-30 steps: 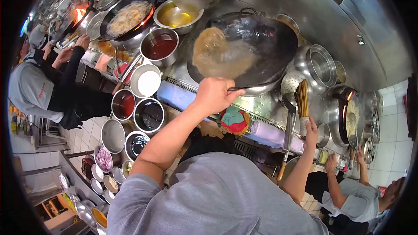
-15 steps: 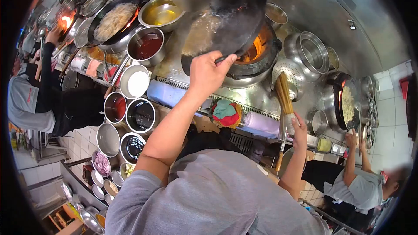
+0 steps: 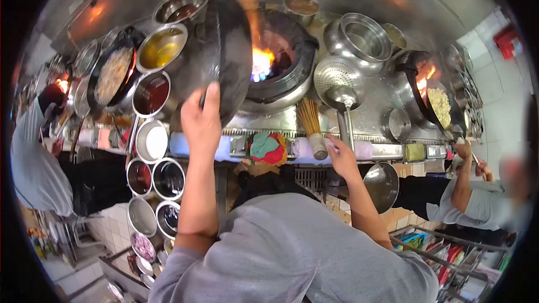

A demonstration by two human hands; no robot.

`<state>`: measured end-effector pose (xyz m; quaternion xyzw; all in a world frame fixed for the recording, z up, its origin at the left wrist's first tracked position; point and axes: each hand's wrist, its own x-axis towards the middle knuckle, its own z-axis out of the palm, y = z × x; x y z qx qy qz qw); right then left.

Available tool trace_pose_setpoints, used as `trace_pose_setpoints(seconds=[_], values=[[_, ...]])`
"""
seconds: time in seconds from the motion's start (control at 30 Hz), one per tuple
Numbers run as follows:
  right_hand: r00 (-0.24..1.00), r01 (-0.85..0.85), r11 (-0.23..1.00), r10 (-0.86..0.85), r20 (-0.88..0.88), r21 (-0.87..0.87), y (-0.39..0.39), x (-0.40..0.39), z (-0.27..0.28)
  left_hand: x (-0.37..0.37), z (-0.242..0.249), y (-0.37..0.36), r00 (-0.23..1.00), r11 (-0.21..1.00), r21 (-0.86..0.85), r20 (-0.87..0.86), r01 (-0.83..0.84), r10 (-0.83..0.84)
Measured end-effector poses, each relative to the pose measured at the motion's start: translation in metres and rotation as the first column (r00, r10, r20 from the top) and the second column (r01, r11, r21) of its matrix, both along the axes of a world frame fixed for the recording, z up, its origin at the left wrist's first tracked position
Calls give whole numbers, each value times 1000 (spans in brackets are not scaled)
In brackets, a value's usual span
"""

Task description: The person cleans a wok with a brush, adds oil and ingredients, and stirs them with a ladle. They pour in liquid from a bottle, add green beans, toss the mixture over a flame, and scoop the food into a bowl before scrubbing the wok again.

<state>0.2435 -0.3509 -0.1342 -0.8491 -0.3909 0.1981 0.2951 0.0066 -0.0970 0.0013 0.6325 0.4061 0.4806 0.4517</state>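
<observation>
My left hand (image 3: pixel 201 123) grips the near rim of a dark wok (image 3: pixel 234 50), with the thumb up along its edge. Steeply tilted, the wok stands to the left of the burner (image 3: pixel 306 73), its inside partly blurred. My right hand (image 3: pixel 343 158) has its fingers stretched out right beside the handle end of a bamboo wok brush (image 3: pixel 310 119), which points away from me at the counter's front edge. A ladle (image 3: pixel 342 96) rests over a perforated strainer (image 3: pixel 331 76), its handle running down toward my right hand.
Flames (image 3: pixel 261 63) rise from the uncovered burner. Left are bowls of yellow oil (image 3: pixel 163 50) and dark red sauce (image 3: pixel 150 94), plus several sauce pots. Folded cloths (image 3: pixel 268 148) line the front edge. Co-workers stand at both sides, one by a wok of yellow food (image 3: pixel 439 106).
The wok has swung left off the burner and steepened, baring the flames. The brush, earlier in my right hand, has moved left and down to the counter edge. The view has shifted.
</observation>
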Motion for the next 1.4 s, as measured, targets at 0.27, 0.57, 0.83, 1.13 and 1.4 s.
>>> trace_pose_setpoints(seconds=[0.27,0.57,0.83,1.13,1.4], values=[[945,316,923,-326,-12,-221,-137,11,-73,-13,-14,-88,785,905,124,-554,406,-276],[915,398,906,-403,6,147,-19,138,-13,65,-82,-27,593,729,350,-800,588,-94],[855,469,881,-469,-221,-59,164,308,25,83,-136,37,621,724,434,-784,535,11],[-168,833,515,586,-793,204,137,315,67,74,-136,16,747,811,490,-657,320,102],[-362,799,583,660,-659,145,100,190,163,73,-127,19,740,864,315,-666,393,-94]])
